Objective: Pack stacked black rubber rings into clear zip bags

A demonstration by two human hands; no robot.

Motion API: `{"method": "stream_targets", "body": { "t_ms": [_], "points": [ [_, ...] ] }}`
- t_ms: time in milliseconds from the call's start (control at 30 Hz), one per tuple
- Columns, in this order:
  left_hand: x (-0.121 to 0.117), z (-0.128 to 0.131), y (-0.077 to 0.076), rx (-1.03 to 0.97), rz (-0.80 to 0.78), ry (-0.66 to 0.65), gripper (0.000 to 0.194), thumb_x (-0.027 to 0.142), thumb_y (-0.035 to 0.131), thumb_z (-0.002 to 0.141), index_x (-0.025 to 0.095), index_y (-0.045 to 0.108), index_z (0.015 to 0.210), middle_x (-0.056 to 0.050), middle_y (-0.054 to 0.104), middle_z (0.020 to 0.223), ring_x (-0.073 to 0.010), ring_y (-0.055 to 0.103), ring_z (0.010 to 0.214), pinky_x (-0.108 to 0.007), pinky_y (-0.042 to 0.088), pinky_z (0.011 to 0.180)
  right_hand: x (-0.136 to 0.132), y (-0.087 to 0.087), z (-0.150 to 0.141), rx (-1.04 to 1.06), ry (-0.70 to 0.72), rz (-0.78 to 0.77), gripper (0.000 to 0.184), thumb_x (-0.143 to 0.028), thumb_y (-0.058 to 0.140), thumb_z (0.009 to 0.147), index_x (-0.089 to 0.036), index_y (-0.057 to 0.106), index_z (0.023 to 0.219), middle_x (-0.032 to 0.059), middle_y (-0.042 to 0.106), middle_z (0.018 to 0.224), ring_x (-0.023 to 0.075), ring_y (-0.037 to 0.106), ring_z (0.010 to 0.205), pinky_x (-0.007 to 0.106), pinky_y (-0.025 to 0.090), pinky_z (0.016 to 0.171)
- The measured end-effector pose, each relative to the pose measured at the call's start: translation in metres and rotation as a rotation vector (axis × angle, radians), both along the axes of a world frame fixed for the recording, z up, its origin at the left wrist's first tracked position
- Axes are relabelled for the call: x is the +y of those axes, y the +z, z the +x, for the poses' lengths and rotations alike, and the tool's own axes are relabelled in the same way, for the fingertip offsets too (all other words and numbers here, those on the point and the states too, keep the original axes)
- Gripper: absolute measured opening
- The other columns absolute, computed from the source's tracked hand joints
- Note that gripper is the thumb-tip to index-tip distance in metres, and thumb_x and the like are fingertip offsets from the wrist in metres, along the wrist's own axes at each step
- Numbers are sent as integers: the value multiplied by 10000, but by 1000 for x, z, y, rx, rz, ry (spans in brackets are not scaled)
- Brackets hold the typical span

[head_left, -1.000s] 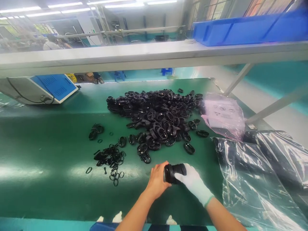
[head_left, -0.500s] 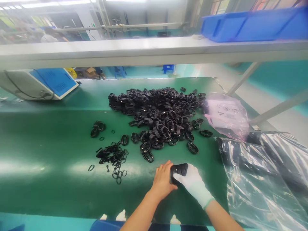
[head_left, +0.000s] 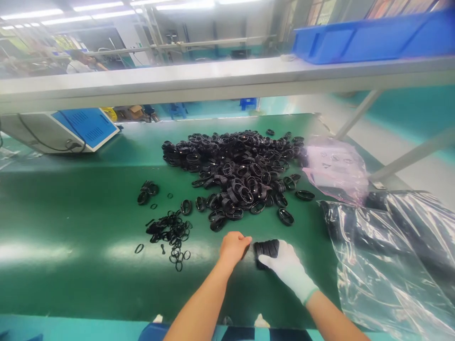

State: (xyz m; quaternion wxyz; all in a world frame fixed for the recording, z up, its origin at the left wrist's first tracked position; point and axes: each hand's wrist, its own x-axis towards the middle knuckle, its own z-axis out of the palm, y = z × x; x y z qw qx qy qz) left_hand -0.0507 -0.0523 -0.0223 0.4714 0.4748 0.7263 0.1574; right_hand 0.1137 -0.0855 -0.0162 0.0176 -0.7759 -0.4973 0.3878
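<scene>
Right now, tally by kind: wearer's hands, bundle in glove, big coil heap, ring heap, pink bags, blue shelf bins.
Bare left hand, gloved right hand: 2
Black bundle: 1
Big coil heap: 1
Ring heap: 1
Pink bag: 1
Blue bin: 1
Total: 7

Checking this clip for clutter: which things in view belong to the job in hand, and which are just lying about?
Part of the work, it seems:
stack of black coils in the right hand
pile of black coils
small black bands, probably

Apparently just lying about:
blue bin on the shelf
blue-sided box
</scene>
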Motion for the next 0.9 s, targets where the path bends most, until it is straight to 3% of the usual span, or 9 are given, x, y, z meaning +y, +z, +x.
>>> {"method": "stream_targets", "body": {
  "t_ms": [167,333,567,900],
  "points": [
    [21,-12,6,-293,-111,47,427,548,538,667,190,360,516,85,324,445,-36,246,369,-197,164,400,0,3,0,19,-15,-6,618,-500,570,587,-163,432,1086,116,441,1059,263,522,957,359,402,816],
    [8,-9,3,-469,-237,92,475,610,568,607,199,331,566,103,323,438,-14,213,333,-181,131,364,0,-1,2,21,-11,28,602,-492,579,589,-167,445,1077,113,459,1039,258,538,940,356,413,796],
    [-12,17,-22,-427,-295,171,428,550,569,668,194,347,585,95,366,407,-22,283,303,-167,142,344,0,0,2,10,8,36,560,-471,587,611,-176,457,1069,111,473,1029,256,537,950,352,421,795],
    [-7,23,-26,-340,-243,138,360,489,452,773,190,372,590,81,367,446,-50,367,338,-193,272,374,-2,-1,-12,-77,-41,46,817,-525,599,562,-108,355,1221,173,422,1162,320,446,1095,388,394,850]
  ]
}}
